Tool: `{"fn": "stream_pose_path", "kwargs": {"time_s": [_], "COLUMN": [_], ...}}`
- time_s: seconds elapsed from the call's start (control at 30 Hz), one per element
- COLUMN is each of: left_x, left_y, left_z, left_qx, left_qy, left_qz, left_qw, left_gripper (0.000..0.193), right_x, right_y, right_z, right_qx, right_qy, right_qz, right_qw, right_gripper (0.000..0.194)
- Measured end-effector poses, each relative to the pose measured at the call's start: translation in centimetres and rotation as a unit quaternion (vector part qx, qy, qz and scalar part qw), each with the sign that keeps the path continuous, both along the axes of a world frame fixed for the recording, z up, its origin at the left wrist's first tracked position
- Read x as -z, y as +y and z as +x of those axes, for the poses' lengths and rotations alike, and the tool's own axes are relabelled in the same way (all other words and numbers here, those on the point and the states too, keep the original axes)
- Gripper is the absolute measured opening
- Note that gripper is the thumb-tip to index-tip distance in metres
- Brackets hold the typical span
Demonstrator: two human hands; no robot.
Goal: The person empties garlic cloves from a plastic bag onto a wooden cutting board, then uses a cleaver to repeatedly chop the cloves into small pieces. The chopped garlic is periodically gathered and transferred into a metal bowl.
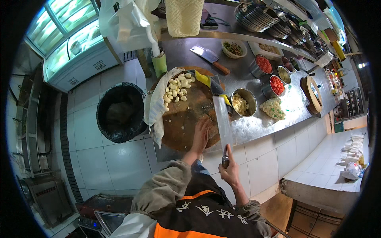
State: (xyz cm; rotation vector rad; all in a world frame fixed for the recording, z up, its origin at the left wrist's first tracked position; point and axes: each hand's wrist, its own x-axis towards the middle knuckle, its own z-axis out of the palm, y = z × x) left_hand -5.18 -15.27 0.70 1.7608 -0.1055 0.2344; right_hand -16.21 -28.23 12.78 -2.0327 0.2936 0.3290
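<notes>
My right hand (229, 171) grips the handle of a cleaver (222, 122), whose broad blade lies over the right edge of a round wooden chopping board (190, 128). My left hand (202, 134) rests on the board near its lower right part, left of the blade; whether anything is under it cannot be told. Peeled garlic cloves (177, 89) lie heaped at the board's upper left, beside a white cloth (157, 110). A grey and yellow cloth (208, 81) lies over the upper right edge. Right of the board stands a metal container of chopped garlic (240, 104).
A second cleaver (208, 55) lies behind the board, near a basket of chopped vegetables (234, 49). Metal containers of chopped red food (276, 86) and a bag of food (272, 108) stand to the right. A lined bin (120, 111) is at the left.
</notes>
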Motion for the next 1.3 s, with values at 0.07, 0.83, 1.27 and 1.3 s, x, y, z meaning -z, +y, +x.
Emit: {"fn": "stream_pose_path", "kwargs": {"time_s": [0.07, 0.83, 1.27, 1.3], "left_x": [-0.4, -2.1, 1.8, 2.0], "left_y": [1.7, 8.0, 2.2, 0.7], "left_z": [0.3, -0.1, 8.4, 6.5], "left_qx": [-0.036, -0.015, -0.102, -0.086], "left_qy": [-0.055, -0.113, -0.068, -0.042], "left_qz": [0.113, 0.241, 0.277, 0.227], "left_qw": [0.991, 0.964, 0.953, 0.969], "left_gripper": [0.031, 0.034, 0.020, 0.025], "right_x": [-0.6, 1.8, 0.1, 0.3], "right_y": [-0.4, 1.4, -2.2, -2.2], "right_z": [0.0, -3.4, -3.8, -3.7], "right_qx": [-0.017, 0.170, 0.127, 0.113], "right_qy": [-0.119, 0.320, 0.175, 0.154], "right_qz": [-0.110, 0.611, 0.343, 0.283], "right_qw": [0.987, 0.704, 0.914, 0.940], "right_gripper": [0.085, 0.017, 0.064, 0.075]}}
